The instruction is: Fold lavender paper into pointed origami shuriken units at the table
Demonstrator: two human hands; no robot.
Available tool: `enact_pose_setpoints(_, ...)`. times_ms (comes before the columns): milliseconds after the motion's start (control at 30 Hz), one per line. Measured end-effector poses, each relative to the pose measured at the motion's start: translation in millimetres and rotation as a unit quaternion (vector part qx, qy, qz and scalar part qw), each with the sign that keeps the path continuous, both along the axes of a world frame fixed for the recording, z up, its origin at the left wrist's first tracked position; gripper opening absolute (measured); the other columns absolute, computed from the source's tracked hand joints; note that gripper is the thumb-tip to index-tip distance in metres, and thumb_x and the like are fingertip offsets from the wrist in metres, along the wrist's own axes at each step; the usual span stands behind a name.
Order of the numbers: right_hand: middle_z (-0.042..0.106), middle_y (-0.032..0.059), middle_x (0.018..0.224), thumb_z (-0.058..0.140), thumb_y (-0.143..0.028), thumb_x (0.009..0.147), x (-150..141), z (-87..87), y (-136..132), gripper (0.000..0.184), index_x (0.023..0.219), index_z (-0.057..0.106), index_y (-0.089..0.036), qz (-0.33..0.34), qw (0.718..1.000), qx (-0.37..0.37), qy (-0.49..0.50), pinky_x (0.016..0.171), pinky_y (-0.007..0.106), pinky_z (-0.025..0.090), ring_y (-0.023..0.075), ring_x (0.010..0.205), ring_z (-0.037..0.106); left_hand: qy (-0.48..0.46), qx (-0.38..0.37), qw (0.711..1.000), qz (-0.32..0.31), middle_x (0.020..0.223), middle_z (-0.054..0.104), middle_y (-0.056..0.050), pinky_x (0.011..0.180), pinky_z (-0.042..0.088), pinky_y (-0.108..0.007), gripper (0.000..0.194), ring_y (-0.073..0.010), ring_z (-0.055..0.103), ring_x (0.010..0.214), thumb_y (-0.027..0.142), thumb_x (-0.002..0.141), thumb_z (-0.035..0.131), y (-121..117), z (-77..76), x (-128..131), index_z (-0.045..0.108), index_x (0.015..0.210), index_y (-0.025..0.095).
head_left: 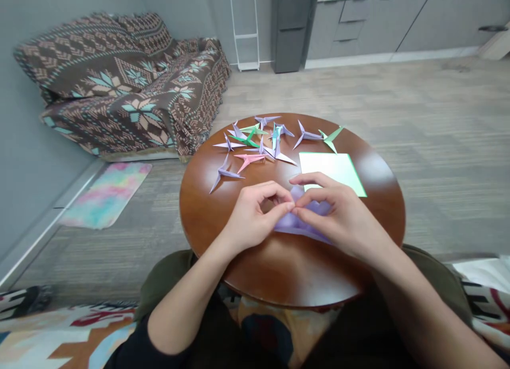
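Note:
My left hand (262,209) and my right hand (338,212) meet above the near half of a round table, thumb and forefinger of each pinched together. Whatever lies between the fingertips is too small and blurred to name. Just beneath and behind the fingers is a thin purple sheet (300,232), soft-looking and partly covered by my right hand; I cannot tell whether the fingers grip it. A square of white paper with green edges (332,168) lies beyond my right hand. Past my left hand are several folded paper cranes, among them a purple one (225,172) and a pink one (251,159).
The brown wooden table (279,276) stands close to my knees. More cranes, such as a green one (331,139), sit along its far edge. A sofa with a patterned cover (135,87), a pastel mat (107,194) and grey cabinets (370,26) are farther off.

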State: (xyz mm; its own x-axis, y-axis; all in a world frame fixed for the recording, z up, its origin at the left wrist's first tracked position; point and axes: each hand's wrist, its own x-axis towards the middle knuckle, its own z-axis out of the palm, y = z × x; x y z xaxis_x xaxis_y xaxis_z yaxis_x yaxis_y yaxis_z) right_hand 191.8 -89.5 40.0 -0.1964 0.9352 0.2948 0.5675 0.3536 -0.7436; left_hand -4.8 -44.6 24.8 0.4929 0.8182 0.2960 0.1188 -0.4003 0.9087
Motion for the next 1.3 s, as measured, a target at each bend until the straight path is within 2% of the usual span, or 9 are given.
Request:
enact_pose_setpoints(200,0.074,0.0098,0.134,0.070,-0.025,0.090,-0.2,-2.9,1.8,0.015,0.080,0.082,-0.025,-0.002,1.000,-0.012,-0.001,0.111,0.054,0.048,0.0328,0.123,0.069,0.019,0.038,0.999,0.008,0.086,0.076,-0.004,0.073,0.051,-0.029,0.006,-0.0174,0.068,0.079,0.017,0.091,0.069,-0.8,-1.4,0.7,0.072,0.085,0.016)
enact_pose_setpoints(367,0.076,0.0092,0.126,0.070,-0.022,0.089,-1.5,-4.1,3.3,0.015,0.077,0.080,-0.024,-0.006,1.000,-0.001,0.017,0.104,0.047,0.054,0.0299,0.115,0.073,0.042,0.107,0.993,0.038,0.083,0.076,-0.003,0.074,0.052,-0.028,0.007,-0.0165,0.068,0.076,0.019,0.091,0.073,-1.9,-0.7,3.2,0.072,0.084,0.017)
enact_pose_setpoints(467,0.076,0.0089,0.125,0.071,-0.022,0.087,-2.1,-4.7,3.3,0.014,0.078,0.081,-0.024,-0.014,1.000,0.002,0.019,0.105,0.047,0.054,0.0300,0.114,0.073,0.043,0.123,0.991,0.041,0.084,0.077,-0.003,0.074,0.053,-0.028,0.008,-0.0160,0.069,0.076,0.019,0.092,0.073,-1.7,-1.3,3.5,0.073,0.085,0.018)
enact_pose_setpoints(667,0.076,0.0100,0.127,0.072,-0.022,0.088,-2.4,-6.9,3.4,0.013,0.082,0.084,-0.023,-0.007,1.000,0.000,0.019,0.106,0.047,0.052,0.0298,0.116,0.073,0.026,0.133,0.990,0.028,0.084,0.076,-0.002,0.074,0.052,-0.026,0.007,-0.0148,0.069,0.077,0.016,0.092,0.073,-0.9,-2.8,1.8,0.074,0.085,0.018)
enact_pose_setpoints(933,0.076,0.0093,0.126,0.072,-0.023,0.089,-0.8,-6.2,4.2,0.017,0.074,0.080,-0.023,-0.002,1.000,0.008,-0.006,0.107,0.049,0.052,0.0300,0.113,0.073,0.017,0.137,0.990,0.009,0.084,0.076,-0.002,0.073,0.052,-0.027,0.011,-0.0147,0.069,0.076,0.013,0.094,0.070,-1.8,-3.7,1.1,0.075,0.085,0.018)
enact_pose_setpoints(1167,0.076,0.0089,0.126,0.072,-0.022,0.089,-2.1,-6.8,3.4,0.016,0.075,0.080,-0.024,-0.004,1.000,0.011,-0.006,0.106,0.049,0.051,0.0297,0.114,0.072,0.007,0.122,0.992,0.019,0.083,0.077,-0.003,0.075,0.055,-0.029,0.011,-0.0162,0.070,0.077,0.014,0.092,0.071,-3.7,-2.8,2.8,0.075,0.083,0.019)
enact_pose_setpoints(1300,0.076,0.0088,0.124,0.071,-0.019,0.089,-6.5,-5.5,1.5,0.017,0.075,0.079,-0.023,0.003,1.000,0.015,0.006,0.105,0.048,0.051,0.0286,0.113,0.072,-0.031,0.097,0.994,0.041,0.081,0.075,-0.003,0.073,0.054,-0.029,0.009,-0.0168,0.069,0.076,0.017,0.089,0.075,-6.5,-2.6,5.7,0.075,0.080,0.018)
